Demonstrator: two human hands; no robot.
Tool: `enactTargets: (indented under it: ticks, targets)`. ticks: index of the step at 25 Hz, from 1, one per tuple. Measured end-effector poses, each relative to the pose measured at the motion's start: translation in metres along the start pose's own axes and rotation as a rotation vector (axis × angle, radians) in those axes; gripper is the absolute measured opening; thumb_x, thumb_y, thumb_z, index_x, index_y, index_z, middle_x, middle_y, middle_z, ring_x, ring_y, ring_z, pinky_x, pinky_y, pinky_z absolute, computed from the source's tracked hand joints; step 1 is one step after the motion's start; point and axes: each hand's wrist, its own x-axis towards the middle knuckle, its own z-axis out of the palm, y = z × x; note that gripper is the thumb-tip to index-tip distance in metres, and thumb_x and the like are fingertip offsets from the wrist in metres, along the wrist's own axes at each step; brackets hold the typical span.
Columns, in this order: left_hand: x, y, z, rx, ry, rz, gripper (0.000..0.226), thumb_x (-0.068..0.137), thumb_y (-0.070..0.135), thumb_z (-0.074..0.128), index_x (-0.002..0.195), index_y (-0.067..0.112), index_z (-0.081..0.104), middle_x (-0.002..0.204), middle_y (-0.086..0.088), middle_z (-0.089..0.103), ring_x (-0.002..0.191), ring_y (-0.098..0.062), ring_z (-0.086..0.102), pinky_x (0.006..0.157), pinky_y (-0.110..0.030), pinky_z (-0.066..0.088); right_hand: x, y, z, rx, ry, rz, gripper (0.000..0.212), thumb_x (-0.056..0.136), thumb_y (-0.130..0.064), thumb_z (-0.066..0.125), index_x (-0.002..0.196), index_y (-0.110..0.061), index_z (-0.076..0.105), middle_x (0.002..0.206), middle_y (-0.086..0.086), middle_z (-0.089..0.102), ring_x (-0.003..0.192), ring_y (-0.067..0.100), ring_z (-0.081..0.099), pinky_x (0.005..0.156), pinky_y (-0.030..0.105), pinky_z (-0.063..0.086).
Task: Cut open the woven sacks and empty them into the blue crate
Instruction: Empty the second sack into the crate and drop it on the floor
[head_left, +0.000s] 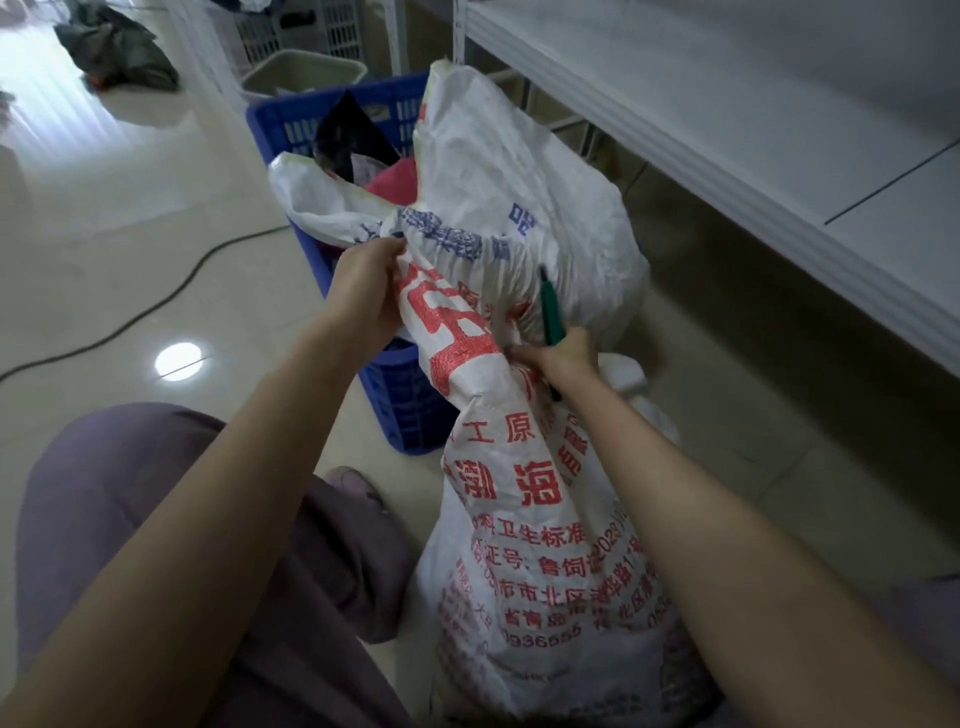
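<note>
Glossy beige tile floor (130, 218), a black cable (156, 306) running across it, white shelf (727, 130) on the right. Dark clothes pile (119, 52) and a beige bin (306, 73) further back. Blue crate (283, 127) on the floor ahead, with pink and dark clothes inside. White sack (519, 493) with red print stands between the knees, its top leaning over the crate. Left hand (363, 296) grips the bunched neck, fingers (389, 252) curled tight in the fabric. Right hand (563, 358) is closed round a green tool (550, 312) pointing up, with its fingers (519, 353) also pinching the sack. Purple trousers (156, 493) lower left.
</note>
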Motion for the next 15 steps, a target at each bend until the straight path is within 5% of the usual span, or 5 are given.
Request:
enactTargets:
  ticks: [2,6,8,11,15]
  targets:
    - [0.008,0.001,0.001,0.078,0.033,0.017,0.017,0.096,0.010,0.042,0.084,0.010,0.055,0.083,-0.008,0.063,0.076,-0.020,0.064,0.075,-0.033,0.055,0.006,-0.009,0.007,0.108,0.105,0.028,0.044,0.071,-0.014,0.082,0.108,-0.005,0.060,0.101,0.009,0.065,0.094,0.021,0.061,0.077,0.028,0.048]
    - [0.028,-0.001,-0.004,0.283,0.117,0.105,0.012,0.092,0.015,0.050,0.098,0.005,0.054,0.078,-0.007,0.061,0.067,-0.016,0.063,0.065,-0.030,0.057,0.010,-0.029,-0.031,-0.069,0.104,0.009,0.053,0.076,-0.021,0.079,0.117,-0.003,0.052,0.112,0.008,0.058,0.104,0.023,0.057,0.079,0.028,0.044]
    - [0.038,0.002,-0.009,0.368,0.200,0.174,0.011,0.085,0.017,0.059,0.090,0.012,0.050,0.080,-0.004,0.058,0.071,-0.017,0.062,0.072,-0.035,0.058,0.009,-0.037,-0.068,-0.143,0.195,-0.025,0.056,0.076,-0.026,0.078,0.120,-0.004,0.050,0.108,0.005,0.053,0.103,0.021,0.055,0.079,0.027,0.043]
    - [0.052,0.010,-0.012,0.517,0.256,0.281,0.025,0.078,0.025,0.067,0.080,0.025,0.042,0.086,0.002,0.054,0.085,-0.019,0.058,0.084,-0.044,0.054,0.013,-0.059,-0.110,0.064,0.397,-0.141,0.031,0.075,-0.025,0.079,0.092,-0.018,0.053,0.095,-0.003,0.057,0.094,0.015,0.058,0.071,0.019,0.047]
    - [0.039,0.015,0.010,1.090,0.360,0.564,0.044,0.085,0.032,0.060,0.119,0.008,0.047,0.125,-0.012,0.046,0.116,-0.028,0.044,0.101,-0.039,0.038,0.015,-0.094,-0.117,0.103,0.449,-0.241,0.025,0.077,-0.023,0.077,0.082,-0.022,0.053,0.091,-0.004,0.060,0.083,0.011,0.057,0.065,0.019,0.044]
